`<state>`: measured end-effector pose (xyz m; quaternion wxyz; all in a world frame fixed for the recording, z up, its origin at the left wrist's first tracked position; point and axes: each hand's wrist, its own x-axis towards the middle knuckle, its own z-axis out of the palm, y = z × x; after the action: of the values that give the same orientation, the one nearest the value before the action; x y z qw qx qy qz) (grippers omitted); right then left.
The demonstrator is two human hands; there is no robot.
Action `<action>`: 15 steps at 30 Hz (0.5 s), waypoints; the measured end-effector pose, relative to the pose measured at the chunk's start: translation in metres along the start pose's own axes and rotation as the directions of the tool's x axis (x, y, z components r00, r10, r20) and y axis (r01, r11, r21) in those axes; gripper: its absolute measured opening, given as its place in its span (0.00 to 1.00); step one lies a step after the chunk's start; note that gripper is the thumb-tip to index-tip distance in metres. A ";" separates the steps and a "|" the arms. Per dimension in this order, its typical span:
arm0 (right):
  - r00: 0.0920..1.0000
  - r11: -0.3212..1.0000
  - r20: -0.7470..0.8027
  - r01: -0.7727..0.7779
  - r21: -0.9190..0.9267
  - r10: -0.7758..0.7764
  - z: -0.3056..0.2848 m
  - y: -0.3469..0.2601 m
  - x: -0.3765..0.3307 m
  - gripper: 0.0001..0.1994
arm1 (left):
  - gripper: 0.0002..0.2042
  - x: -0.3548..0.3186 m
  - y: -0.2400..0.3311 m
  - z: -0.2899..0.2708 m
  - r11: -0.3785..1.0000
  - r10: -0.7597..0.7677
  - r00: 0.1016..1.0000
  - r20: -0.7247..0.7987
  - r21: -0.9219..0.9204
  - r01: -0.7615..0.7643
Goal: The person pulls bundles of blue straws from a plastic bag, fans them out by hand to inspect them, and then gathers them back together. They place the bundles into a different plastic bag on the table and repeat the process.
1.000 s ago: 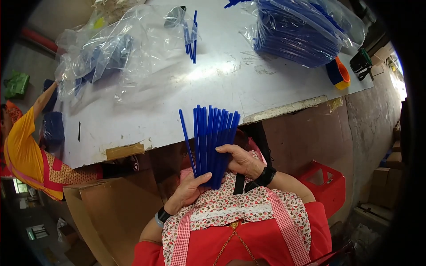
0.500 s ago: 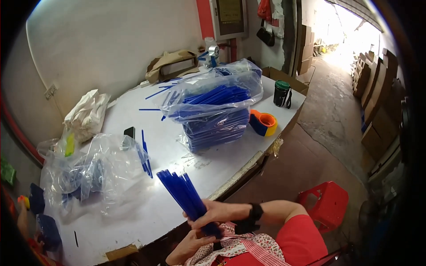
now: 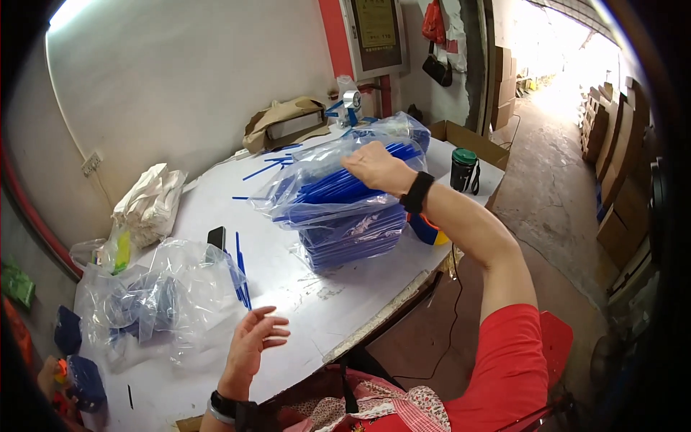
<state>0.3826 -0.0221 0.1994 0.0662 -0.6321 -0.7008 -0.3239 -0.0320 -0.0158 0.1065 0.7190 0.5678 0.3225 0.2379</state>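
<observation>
A clear plastic bag [image 3: 277, 198] stands on the table, its mouth open and its lower part packed with long thin blue sticks [image 3: 331, 183]. My right hand [image 3: 378, 169] is over the bag's mouth, its fingers curled down at the sticks; what they grip, if anything, is hidden. Above the table's near edge, my left hand [image 3: 255, 342] is empty, with fingers apart and slightly bent. A few loose blue sticks [image 3: 240, 270] lie between it and a crumpled clear bag [image 3: 165, 288] that has blue contents.
A phone [image 3: 216, 237] lies beside the crumpled bag. Past my right forearm are a tape roll [image 3: 432, 232] and a black cup with a green lid [image 3: 464, 170]. A white sack [image 3: 149, 204] rests by the wall. Another person's hand [image 3: 50, 378] shows at the far left.
The bundle of blue sticks has left my hands. My right hand has reached forward to the bag. My left hand has moved left and opened. The view has shifted slightly.
</observation>
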 end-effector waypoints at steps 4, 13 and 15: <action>0.999 0.965 0.008 0.048 0.256 -0.052 0.011 -0.006 0.013 0.13 | 0.31 0.061 0.050 0.014 0.962 0.172 0.976 -0.135 0.238 -0.137; 0.786 0.839 -0.338 -0.545 0.016 0.517 -0.027 0.057 -0.083 0.20 | 0.29 0.163 0.133 0.040 0.733 0.224 0.971 -0.086 0.671 -0.109; 0.699 0.647 0.002 -0.664 0.375 0.715 -0.006 0.079 -0.094 0.16 | 0.18 0.189 0.122 0.040 0.805 0.329 0.940 -0.084 0.545 -0.233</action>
<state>0.4723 -0.1054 0.1856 0.3463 -0.8035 -0.4453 -0.1903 0.1288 0.1209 0.1945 0.4609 0.7615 0.3488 0.2932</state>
